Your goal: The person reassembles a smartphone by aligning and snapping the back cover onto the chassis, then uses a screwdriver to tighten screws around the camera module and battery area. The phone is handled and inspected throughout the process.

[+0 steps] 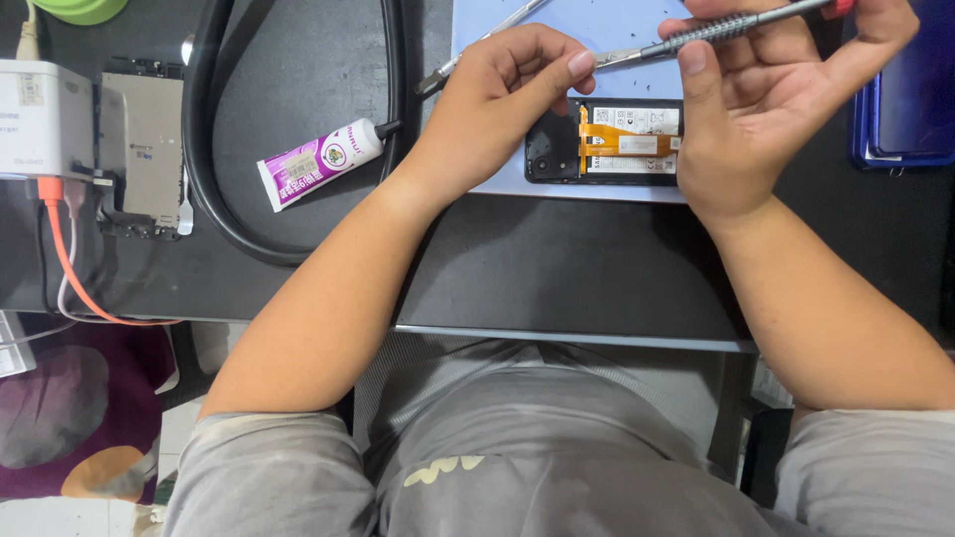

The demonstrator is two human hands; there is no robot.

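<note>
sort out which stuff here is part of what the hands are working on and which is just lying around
In use: left hand and right hand at the screwdriver; opened phone; light blue mat.

Lying about: purple glue tube; black cable; metal phone frame; white box; blue case; tweezers.

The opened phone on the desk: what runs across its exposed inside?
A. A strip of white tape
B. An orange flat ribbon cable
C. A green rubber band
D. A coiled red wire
B: an orange flat ribbon cable lies across the opened phone, between the hands.
</note>
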